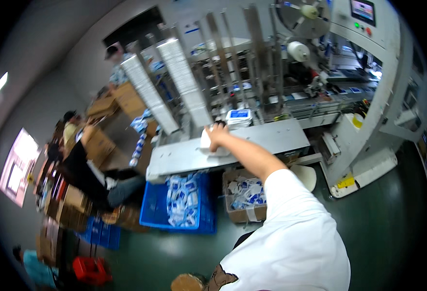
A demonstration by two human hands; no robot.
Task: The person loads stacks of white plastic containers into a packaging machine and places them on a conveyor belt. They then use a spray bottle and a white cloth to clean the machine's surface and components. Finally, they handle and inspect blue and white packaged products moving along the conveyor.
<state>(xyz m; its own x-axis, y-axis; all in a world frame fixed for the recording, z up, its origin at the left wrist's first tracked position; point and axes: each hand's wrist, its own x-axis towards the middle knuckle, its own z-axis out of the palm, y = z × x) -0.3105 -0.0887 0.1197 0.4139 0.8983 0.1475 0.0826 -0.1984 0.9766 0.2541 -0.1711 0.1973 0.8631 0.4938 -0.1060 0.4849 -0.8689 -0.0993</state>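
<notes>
Loosely bent right fingers (214,139) against white stack (205,140)

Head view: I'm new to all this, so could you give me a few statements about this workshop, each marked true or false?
1. The right hand is at a plain white object on the long, flat silver metal table. True.
2. The open brown cardboard box is empty. False: white-and-blue pieces lie in it.
3. The rectangular blue plastic bin holds white-and-blue packets. True.
4. The two tall white stacks lie flat. False: they stand on end, looking tilted.
5. The floor is green. True.
</notes>
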